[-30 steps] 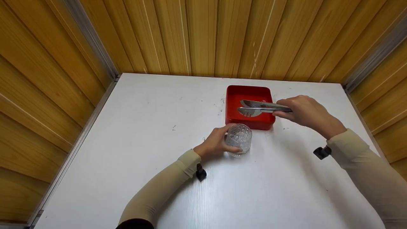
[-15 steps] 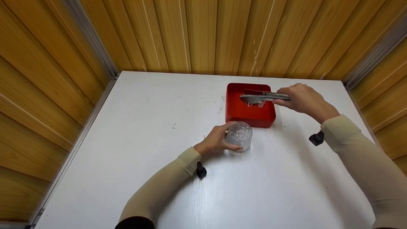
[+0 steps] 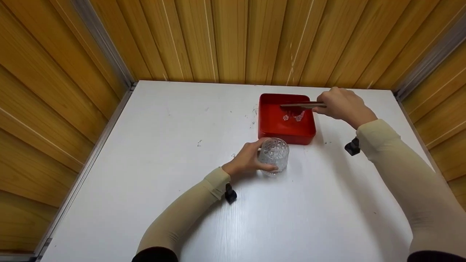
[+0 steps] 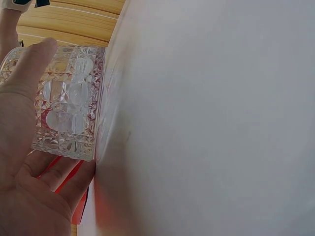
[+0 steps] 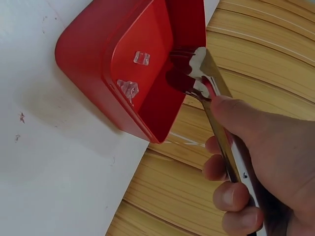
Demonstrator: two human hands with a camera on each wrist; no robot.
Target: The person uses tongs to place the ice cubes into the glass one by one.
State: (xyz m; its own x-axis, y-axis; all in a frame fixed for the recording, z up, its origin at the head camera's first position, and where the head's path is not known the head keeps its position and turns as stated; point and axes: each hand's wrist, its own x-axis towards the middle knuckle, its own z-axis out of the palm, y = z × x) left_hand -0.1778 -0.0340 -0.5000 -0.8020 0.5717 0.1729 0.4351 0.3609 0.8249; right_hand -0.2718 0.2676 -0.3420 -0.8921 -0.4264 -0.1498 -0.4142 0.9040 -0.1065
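Note:
My left hand (image 3: 249, 159) grips a clear cut-glass tumbler (image 3: 275, 154), thumb on the near side and fingers behind. The tumbler (image 4: 69, 101) stands upright on the table and holds some clear pieces. In my right hand (image 3: 344, 105) is a pair of metal tongs (image 5: 224, 128), held by the arms. Their tips reach into the red square box (image 3: 285, 139), close to its far wall. Several clear ice-like pieces (image 5: 141, 58) lie on the floor of the box, apart from the tong tips in the right wrist view.
The white table (image 3: 164, 153) carries small dark marks. Yellow wood-look panels (image 3: 233, 43) close off the back and both sides. The box stands near the back edge, just beyond the tumbler.
My right hand has moved toward the back with the tongs, whose tips have gone from above the box down inside it. The left hand and tumbler stay put.

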